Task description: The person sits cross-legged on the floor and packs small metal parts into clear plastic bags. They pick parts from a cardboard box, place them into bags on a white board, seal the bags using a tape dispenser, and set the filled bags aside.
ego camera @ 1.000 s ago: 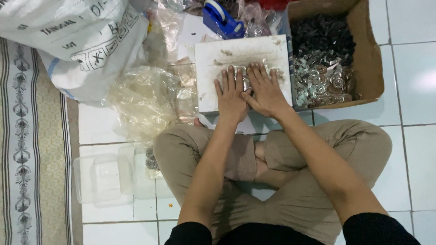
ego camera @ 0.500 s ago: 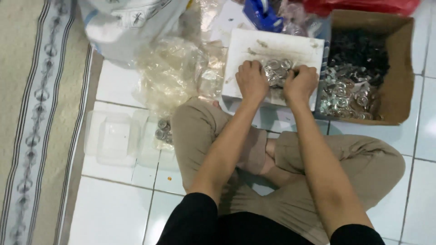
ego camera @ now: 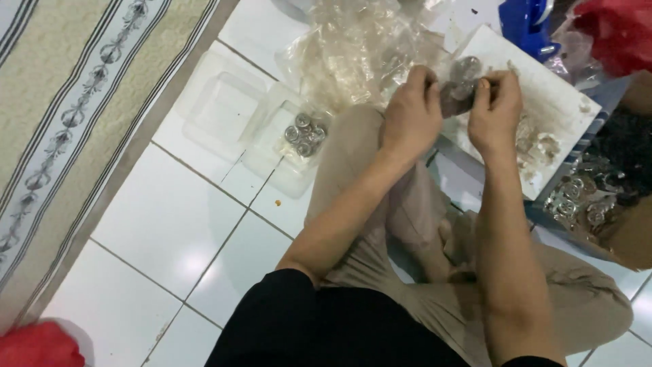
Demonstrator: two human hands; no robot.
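1. Nearest, lower centre of the frame: the person sits cross-legged on the white tiled floor (ego camera: 170,231), forearms reaching up-frame over the knees. Keeping the elbows low should steady the fingers.
2. Upper centre: left hand (ego camera: 407,115) and right hand (ego camera: 494,112) are both closed, pinching from either side one small stack of round metal caps (ego camera: 458,92), held just above the near edge of the white board (ego camera: 564,102).
3. Judgement: the stack holds together best with fingertips pressing on its two ends, caps kept in line; a loose pinch could let the middle ones spill onto the lap.
4. Keeping the stack over the board means any dropped cap lands among the loose caps (ego camera: 536,146) already lying there, right of the right hand.
5. Left of the left hand: a clear plastic tray (ego camera: 272,163) on the floor, with a few caps (ego camera: 304,132) grouped in it; a second clear tray (ego camera: 217,109) sits just beside it.
6. Farther, top centre: crumpled clear plastic bags (ego camera: 353,47). Right edge: a cardboard box (ego camera: 628,238) holding more caps.
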